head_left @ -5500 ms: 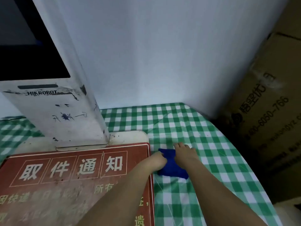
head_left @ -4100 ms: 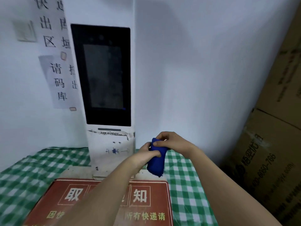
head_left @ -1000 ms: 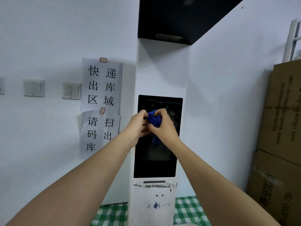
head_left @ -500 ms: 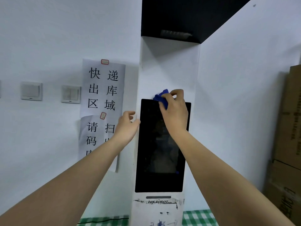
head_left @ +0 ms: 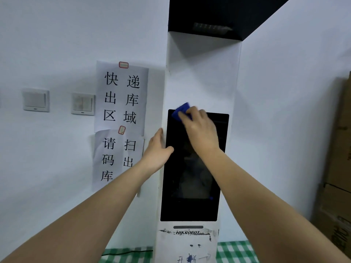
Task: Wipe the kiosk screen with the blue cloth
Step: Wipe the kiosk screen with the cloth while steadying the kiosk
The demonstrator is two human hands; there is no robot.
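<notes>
— Since the blue cloth [head_left: 181, 111] sits bunched at the top left corner of the kiosk screen [head_left: 191, 177], half on the black glass and half on the white housing above it, would you say the wiping proper is only starting?

— That is my reading. The right hand [head_left: 199, 130] lies flat over the cloth, fingers curled around it and pressing it to the glass, so the grip is closed on the cloth. Only a blue corner shows past the fingertips; the rest is hidden under the palm.

— And the left hand [head_left: 156, 150]?

— It holds nothing. It is open, with the thumb on the left edge of the screen and the fingers reaching around the side of the kiosk [head_left: 201, 76], which looks like bracing the tower so it does not rock.

— What does the next move call for?

— A stroke to the right along the top edge, I judge, then passes working down, because nearly all the dark glass below the hand looks untouched. Pressure should stay even, and the palm should keep the cloth flat rather than wadded.

— Anything near that matters?

— The paper notices [head_left: 121, 95] hang on the wall just left of the kiosk, close to the left wrist. The green checked tablecloth [head_left: 235, 251] lies far below, at the kiosk's foot.
</notes>
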